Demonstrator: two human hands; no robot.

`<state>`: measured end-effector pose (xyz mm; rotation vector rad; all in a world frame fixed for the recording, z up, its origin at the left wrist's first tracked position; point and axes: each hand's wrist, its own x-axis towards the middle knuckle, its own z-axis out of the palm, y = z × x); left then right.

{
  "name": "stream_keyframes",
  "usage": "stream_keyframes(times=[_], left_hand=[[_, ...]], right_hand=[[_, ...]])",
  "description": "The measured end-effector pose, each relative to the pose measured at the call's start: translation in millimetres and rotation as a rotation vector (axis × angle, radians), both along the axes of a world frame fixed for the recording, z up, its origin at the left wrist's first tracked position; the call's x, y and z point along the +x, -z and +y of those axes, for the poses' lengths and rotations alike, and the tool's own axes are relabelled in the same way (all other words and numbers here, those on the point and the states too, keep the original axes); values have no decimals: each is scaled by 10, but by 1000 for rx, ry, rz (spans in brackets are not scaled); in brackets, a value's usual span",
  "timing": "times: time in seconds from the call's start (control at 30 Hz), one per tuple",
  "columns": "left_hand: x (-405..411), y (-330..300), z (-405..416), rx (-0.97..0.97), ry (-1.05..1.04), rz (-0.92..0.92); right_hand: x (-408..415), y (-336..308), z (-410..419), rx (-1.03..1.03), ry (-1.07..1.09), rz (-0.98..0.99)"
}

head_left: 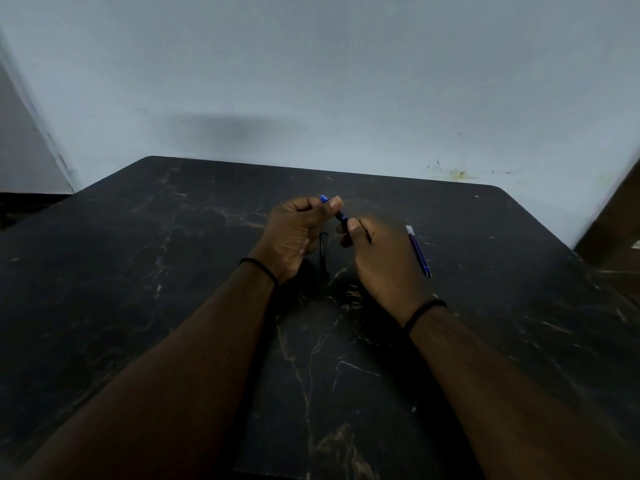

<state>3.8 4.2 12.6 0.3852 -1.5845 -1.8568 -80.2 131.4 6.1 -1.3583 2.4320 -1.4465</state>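
Note:
Both hands meet above the middle of a black marble-patterned table (173,271). My left hand (294,233) pinches the upper end of a blue and black pen (341,215), whose blue tip sticks out past the thumb. My right hand (381,261) grips the pen's lower end with thumb and curled fingers. A black pen part (323,254) hangs or lies below the hands, between the palms; whether the left hand holds it is unclear. Two blue refills (419,251) lie side by side on the table just right of my right hand.
A pale wall (311,81) stands right behind the table's far edge. A brown piece of furniture (616,220) sits at the right. Each wrist wears a black band.

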Motion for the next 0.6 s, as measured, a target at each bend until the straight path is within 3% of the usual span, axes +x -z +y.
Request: stream_keyframes(times=[0.23,0.37,0.5,0.6], left_hand=[[-37,24,-2,-8,7,11],[-34,17,6,-1,11,11],[-6,-2,12,0,3,-3],[0,-7,9,10,-19,9]], right_hand=[[11,51,-12,-138,-11,-66],[16,11,-18,-116,-16,-83],[1,8,-12,1,9,25],[-22,30,-8,-49,-20,21]])
